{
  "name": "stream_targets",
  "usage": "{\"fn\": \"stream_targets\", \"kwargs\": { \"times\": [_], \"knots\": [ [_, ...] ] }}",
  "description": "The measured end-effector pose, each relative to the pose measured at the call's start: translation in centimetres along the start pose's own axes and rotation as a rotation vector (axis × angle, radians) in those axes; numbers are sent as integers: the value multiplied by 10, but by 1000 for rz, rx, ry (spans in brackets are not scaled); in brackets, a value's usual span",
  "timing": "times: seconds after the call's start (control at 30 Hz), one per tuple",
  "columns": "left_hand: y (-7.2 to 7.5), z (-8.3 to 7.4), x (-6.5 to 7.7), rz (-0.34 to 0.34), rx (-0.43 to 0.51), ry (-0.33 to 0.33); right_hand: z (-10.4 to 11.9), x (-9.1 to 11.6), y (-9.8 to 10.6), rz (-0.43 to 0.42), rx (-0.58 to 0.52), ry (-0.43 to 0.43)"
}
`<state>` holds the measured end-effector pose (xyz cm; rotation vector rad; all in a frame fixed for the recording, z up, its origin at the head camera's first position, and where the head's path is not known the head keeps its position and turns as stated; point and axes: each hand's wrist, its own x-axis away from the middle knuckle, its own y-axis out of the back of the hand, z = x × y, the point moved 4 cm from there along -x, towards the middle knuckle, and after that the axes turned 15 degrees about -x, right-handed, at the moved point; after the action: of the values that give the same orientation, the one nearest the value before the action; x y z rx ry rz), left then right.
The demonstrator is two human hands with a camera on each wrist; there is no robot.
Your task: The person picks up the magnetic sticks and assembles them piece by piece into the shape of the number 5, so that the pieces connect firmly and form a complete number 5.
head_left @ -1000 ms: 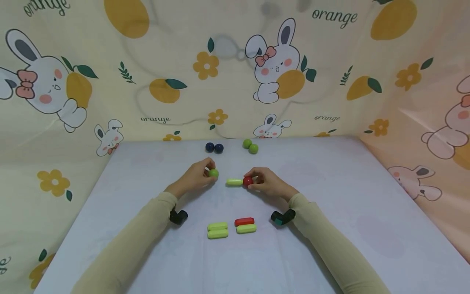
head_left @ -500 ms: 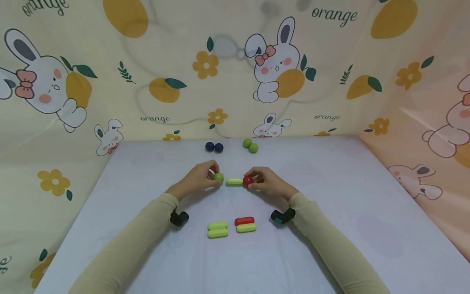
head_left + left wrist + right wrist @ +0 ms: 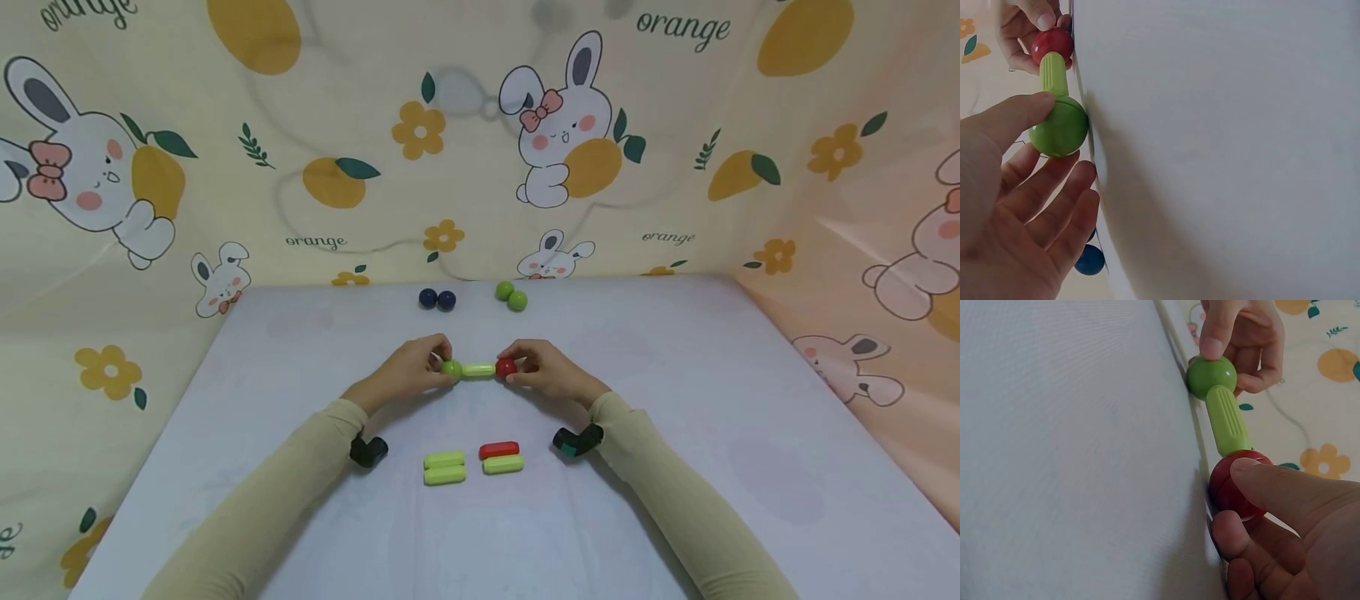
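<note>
My left hand (image 3: 411, 367) pinches a green ball (image 3: 1060, 130) between thumb and fingers. In my right hand (image 3: 553, 371) a red ball (image 3: 1235, 484) is held the same way. Between the two balls lies a ribbed light-green rod (image 3: 478, 371), its ends meeting the green ball on the left and the red ball on the right. All three form one straight line just over or on the white table (image 3: 285, 500); the exact contact with the table cannot be told.
Two dark blue balls (image 3: 437, 299) and two green balls (image 3: 512, 296) sit at the table's far edge. Nearer the front lie a pair of light-green rods (image 3: 445, 468) and a red rod (image 3: 499, 450) beside another light-green rod (image 3: 503, 465). A patterned cloth (image 3: 450, 183) hangs behind.
My left hand has brought the green ball rightward and slightly nearer, until it meets the rod's left end. The right hand keeps the red ball in place.
</note>
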<state>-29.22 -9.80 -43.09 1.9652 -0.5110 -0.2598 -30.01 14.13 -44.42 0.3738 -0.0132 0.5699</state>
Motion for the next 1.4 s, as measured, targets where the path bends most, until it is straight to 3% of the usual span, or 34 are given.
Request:
{"fn": "stream_targets", "kwargs": {
  "times": [0.43,1.4],
  "knots": [
    [-1,0,2,28,3,22,2,3,0,16,2,28],
    [14,10,33,-11,39,19,-1,0,0,5,12,2]
  ]
}}
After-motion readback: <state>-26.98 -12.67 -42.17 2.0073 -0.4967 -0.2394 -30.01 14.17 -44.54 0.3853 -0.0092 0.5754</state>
